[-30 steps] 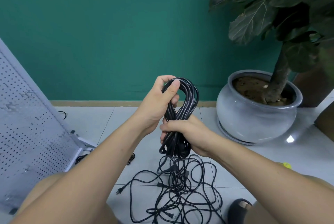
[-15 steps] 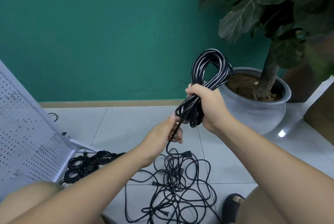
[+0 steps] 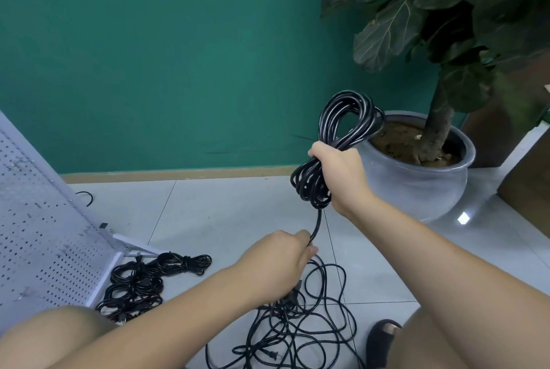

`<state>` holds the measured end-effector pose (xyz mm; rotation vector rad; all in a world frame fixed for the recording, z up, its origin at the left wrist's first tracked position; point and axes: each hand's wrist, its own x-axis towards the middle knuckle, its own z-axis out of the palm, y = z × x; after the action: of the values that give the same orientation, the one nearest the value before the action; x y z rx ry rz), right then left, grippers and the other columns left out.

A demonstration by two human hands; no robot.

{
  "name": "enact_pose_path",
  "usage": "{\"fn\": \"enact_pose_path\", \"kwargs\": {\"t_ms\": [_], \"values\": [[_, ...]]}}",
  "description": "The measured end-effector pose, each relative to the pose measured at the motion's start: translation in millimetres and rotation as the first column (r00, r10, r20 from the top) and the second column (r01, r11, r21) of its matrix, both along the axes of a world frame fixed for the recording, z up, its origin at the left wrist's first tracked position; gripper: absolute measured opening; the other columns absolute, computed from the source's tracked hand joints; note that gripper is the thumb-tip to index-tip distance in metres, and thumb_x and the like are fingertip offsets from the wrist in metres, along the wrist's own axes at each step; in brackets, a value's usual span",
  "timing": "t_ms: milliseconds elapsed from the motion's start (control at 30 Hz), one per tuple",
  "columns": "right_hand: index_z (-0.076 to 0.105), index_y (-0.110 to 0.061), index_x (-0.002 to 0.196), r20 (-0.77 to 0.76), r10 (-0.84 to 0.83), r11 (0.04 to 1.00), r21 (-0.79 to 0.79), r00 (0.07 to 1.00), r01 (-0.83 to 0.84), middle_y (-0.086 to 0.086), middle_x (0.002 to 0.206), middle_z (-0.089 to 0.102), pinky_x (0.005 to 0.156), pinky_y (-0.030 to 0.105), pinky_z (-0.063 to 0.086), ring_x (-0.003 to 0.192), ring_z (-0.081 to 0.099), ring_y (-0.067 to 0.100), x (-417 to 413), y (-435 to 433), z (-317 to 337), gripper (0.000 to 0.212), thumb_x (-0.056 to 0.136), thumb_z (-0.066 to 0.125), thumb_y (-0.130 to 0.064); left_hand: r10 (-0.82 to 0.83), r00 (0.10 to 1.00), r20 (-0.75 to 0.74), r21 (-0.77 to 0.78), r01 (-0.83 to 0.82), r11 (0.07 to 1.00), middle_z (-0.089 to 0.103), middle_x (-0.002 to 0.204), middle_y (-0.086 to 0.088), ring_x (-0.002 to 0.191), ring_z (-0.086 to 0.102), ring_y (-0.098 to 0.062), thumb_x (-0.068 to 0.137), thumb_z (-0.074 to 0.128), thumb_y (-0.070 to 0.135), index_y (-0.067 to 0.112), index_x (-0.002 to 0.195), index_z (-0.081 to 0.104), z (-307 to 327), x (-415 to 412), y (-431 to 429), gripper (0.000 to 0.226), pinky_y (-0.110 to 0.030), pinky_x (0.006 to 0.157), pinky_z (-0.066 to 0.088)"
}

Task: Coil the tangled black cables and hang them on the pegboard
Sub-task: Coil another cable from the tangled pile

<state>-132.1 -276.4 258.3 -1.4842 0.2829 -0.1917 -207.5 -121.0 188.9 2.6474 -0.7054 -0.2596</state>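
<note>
Our right hand [image 3: 342, 179] grips a glossy black coil [image 3: 311, 181]; our left hand [image 3: 279, 261] pinches its tail [image 3: 317, 224] just below, above pale floor tiles [image 3: 226, 213], green wall [image 3: 178, 55] ahead.

The floor [image 3: 226, 219] is pale grey tile. A loose tangle of black cables [image 3: 285, 313] sprawls across its near middle, with a two-pin plug [image 3: 272, 356] showing at the near edge. To the left, several coiled cables [image 3: 140, 282] lie heaped at the foot of the white pegboard [image 3: 44, 234], which stands on the tiles. A grey plant pot [image 3: 416, 190] sits at the right, by the wall.
</note>
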Motion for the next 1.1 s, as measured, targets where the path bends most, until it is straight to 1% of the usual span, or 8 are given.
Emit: {"fn": "enact_pose_path", "kwargs": {"t_ms": [100,233,400,500,667,767,933,1100], "values": [[0.032,-0.021,0.068,0.01,0.156,0.959,-0.242,0.988,-0.149,0.006,0.069,0.027,0.063,0.044,0.018,0.069,0.021,0.023,5.7,-15.2,-0.8,0.036,0.08,0.066,-0.015,-0.023,0.999,0.035,-0.045,0.025,0.999,0.059,0.069,-0.002,0.066,0.057,-0.023,0.109,0.051,0.046,0.019,0.088,0.056,25.3,3.8,16.1,0.035,-0.038,0.063,0.05],[0.032,-0.014,0.076,-0.109,0.421,0.704,-0.587,0.9,-0.401,0.003,0.073,0.031,0.066,0.044,0.024,0.07,0.027,0.019,9.0,-29.5,-1.3,0.031,0.08,0.063,-0.016,-0.013,1.0,0.005,-0.156,0.013,0.988,0.055,0.055,0.006,0.049,0.049,-0.007,0.102,0.066,0.048,0.025,0.086,0.074,65.8,12.9,44.9,0.029,-0.023,0.05,0.038],[0.037,-0.007,0.082,-0.182,0.554,0.637,-0.535,0.812,-0.554,0.013,0.08,0.031,0.069,0.05,0.022,0.077,0.024,0.033,5.8,-36.5,-3.9,0.028,0.078,0.063,-0.014,0.048,0.999,0.022,-0.245,-0.041,0.969,0.059,0.063,0.003,0.057,0.042,-0.008,0.098,0.069,0.054,0.034,0.086,0.077,89.8,32.7,86.3,0.024,-0.03,0.058,0.037],[0.035,-0.011,0.079,-0.191,0.491,0.609,-0.623,0.85,-0.491,0.007,0.076,0.033,0.067,0.045,0.024,0.072,0.027,0.021,5.8,-31.4,-2.0,0.027,0.078,0.061,-0.017,0.045,0.997,0.06,-0.255,-0.028,0.967,0.067,0.072,0.002,0.06,0.046,-0.007,0.097,0.072,0.051,0.034,0.088,0.078,91.0,34.9,92.9,0.02,-0.032,0.061,0.041],[0.057,-0.018,0.081,-0.392,0.481,0.28,-0.78,0.785,-0.56,-0.004,0.075,0.065,0.062,0.031,0.045,0.073,0.059,0.021,-11.7,-0.2,-17.8,0.023,0.096,0.064,-0.033,-0.035,0.936,0.35,-0.273,0.138,0.952,0.064,0.075,0.012,0.073,0.058,-0.008,0.096,0.079,0.037,0.028,0.092,0.078,95.4,36.4,84.4,0.01,-0.016,0.065,0.04],[0.056,-0.024,0.085,-0.508,0.53,0.089,-0.763,0.679,-0.64,-0.007,0.078,0.061,0.059,0.025,0.043,0.083,0.061,0.025,-31.4,20.8,-19.1,0.018,0.095,0.07,-0.027,-0.073,0.907,0.416,-0.252,0.192,0.949,0.061,0.079,0.015,0.077,0.059,-0.006,0.093,0.08,0.037,0.03,0.091,0.077,96.1,44.5,87.8,0.008,-0.018,0.068,0.041],[0.056,-0.022,0.089,-0.545,0.587,-0.152,-0.801,0.599,-0.579,-0.004,0.075,0.055,0.062,0.03,0.04,0.076,0.058,0.028,-46.6,35.8,-23.4,0.022,0.093,0.073,-0.035,-0.077,0.959,0.271,-0.267,0.152,0.952,0.065,0.083,0.012,0.079,0.061,-0.014,0.09,0.08,0.042,0.036,0.088,0.078,85.3,57.5,89.1,0.007,-0.04,0.07,0.051],[0.043,-0.02,0.071,-0.473,0.678,-0.147,-0.837,0.563,-0.527,0.0,0.064,0.049,0.049,0.031,0.034,0.054,0.042,0.018,-59.6,42.0,-13.9,0.039,0.091,0.074,-0.031,-0.108,0.98,-0.169,-0.494,0.011,0.869,0.077,0.089,-0.008,0.076,0.063,-0.018,0.081,0.091,0.027,0.021,0.086,0.082,88.7,73.4,92.8,0.012,-0.028,0.074,0.049]]}}
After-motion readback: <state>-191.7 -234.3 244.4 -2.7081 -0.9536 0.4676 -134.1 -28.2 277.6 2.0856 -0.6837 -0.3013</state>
